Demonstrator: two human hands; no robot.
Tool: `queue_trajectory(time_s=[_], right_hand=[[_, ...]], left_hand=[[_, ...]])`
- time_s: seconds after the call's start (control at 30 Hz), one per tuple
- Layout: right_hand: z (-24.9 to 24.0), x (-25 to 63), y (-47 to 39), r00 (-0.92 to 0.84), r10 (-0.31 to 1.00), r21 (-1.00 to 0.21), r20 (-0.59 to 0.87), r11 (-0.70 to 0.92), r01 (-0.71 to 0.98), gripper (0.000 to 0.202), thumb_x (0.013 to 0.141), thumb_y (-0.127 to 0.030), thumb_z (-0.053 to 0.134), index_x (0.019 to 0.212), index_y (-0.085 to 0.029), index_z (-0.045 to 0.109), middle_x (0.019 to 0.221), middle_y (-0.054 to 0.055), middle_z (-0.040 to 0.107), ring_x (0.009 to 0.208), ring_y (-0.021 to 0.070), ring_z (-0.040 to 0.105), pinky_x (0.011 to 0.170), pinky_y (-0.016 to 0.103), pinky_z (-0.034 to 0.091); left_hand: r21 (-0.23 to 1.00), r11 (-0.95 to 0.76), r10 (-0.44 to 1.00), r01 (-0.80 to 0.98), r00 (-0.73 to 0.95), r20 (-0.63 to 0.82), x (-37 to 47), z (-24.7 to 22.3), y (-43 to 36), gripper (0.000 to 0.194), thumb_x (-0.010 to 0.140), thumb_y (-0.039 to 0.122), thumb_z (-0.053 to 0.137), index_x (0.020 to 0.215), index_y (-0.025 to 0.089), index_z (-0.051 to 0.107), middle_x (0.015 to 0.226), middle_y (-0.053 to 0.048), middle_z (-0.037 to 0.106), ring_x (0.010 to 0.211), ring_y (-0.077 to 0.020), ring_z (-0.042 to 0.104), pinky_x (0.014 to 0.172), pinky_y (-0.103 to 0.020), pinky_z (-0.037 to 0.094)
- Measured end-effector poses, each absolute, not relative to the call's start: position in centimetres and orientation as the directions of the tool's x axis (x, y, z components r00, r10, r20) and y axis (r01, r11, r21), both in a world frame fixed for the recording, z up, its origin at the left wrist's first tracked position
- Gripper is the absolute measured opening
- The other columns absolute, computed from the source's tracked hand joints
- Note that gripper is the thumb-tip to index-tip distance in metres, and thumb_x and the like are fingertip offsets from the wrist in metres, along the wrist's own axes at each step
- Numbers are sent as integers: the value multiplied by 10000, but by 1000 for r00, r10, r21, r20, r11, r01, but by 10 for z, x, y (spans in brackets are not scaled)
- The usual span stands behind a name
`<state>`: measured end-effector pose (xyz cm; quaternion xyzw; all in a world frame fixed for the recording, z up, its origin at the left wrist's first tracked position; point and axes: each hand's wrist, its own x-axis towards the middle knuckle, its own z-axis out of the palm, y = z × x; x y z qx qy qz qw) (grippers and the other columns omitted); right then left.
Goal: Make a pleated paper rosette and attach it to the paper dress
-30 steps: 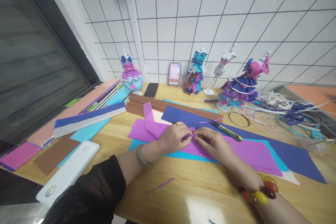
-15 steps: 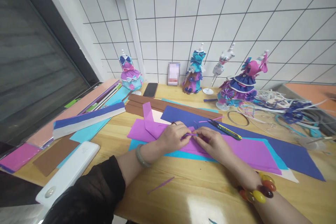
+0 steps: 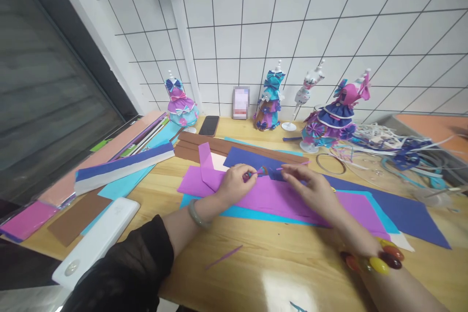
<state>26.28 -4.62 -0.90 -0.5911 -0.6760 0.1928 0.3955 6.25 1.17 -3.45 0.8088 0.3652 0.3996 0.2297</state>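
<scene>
One small purple piece (image 3: 261, 172) is pinched by the left hand (image 3: 237, 184), and we see it just above the purple sheet (image 3: 270, 197), midway between the front and back edges of the bench (image 3: 175, 273). The right hand (image 3: 309, 185) is beside it, with the thumb apart from the other fingers; a thin purple strip (image 3: 279, 169) is at its fingertips, but from this angle we cannot tell well if it is gripped. Below the purple sheet we find a light blue sheet (image 3: 234, 211), and a dark blue sheet (image 3: 405, 217) reaches toward the right edge. Nearer to the front edge, a loose strip (image 3: 224, 257) lies alone. A white device (image 3: 98, 236) is at the front edge, toward the left corner, and a dark phone (image 3: 209, 126) lies near the back edge.
</scene>
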Motion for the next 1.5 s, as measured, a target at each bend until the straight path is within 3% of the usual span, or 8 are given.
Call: queue_trajectory(time_s=[0.13,0.47,0.77,0.87,1.07,1.37,1.47,1.5], right_hand=[[-14,277,-40,141,955,-765,262,116,634,279,775,-340,519,966,-169,628,957,81,673,826,222,628,747,361,486],[-22,270,-40,-23,963,-584,269,182,791,248,792,-270,460,934,-208,653,938,43,682,854,205,617,752,330,467],[-23,348,-31,218,890,-169,400,-162,972,299,789,-266,402,860,-167,676,890,118,672,802,265,598,663,345,413],[-29,364,-31,241,906,-127,349,-209,970,310,788,-283,392,781,-169,680,766,125,672,692,257,595,614,343,392],[-34,367,-31,248,914,-195,322,-192,962,260,744,-330,456,630,-209,656,661,88,657,665,237,585,600,320,388],[-21,364,-30,366,887,-413,281,-232,881,260,766,-345,411,681,-178,591,625,64,620,575,199,562,517,294,390],[-4,354,-34,398,874,-533,278,-204,821,283,801,-375,380,692,-183,559,638,44,601,552,164,540,509,274,399],[3,350,-36,419,868,-671,266,-145,727,277,792,-393,415,662,-186,546,636,36,587,556,155,528,526,274,405]], left_hand=[[810,-467,877,354,301,374,63,-34,15,127,747,249,510,770,164,601,734,-6,617,600,-90,504,571,-210,410],[810,-490,860,323,332,388,65,-32,9,103,725,225,528,752,163,606,722,-8,611,615,-90,514,591,-205,414],[837,-456,868,303,357,345,66,-36,10,115,724,253,534,741,161,601,753,-19,615,588,-79,512,538,-185,411],[823,-472,861,318,368,351,66,-37,10,112,726,253,531,740,166,600,753,-13,615,578,-74,505,540,-184,407],[810,-487,850,327,390,353,66,-35,9,111,726,250,525,734,166,597,733,-8,605,553,-69,479,518,-183,387],[882,-402,882,244,361,302,68,-38,10,127,720,274,535,742,165,597,753,-18,610,586,-80,509,533,-185,407],[944,-292,911,151,345,227,69,-41,13,157,713,298,548,759,152,582,722,-17,599,565,-77,511,529,-189,416],[961,-250,918,116,344,198,69,-41,14,168,712,307,549,760,147,574,698,-12,588,551,-75,508,524,-191,417]])
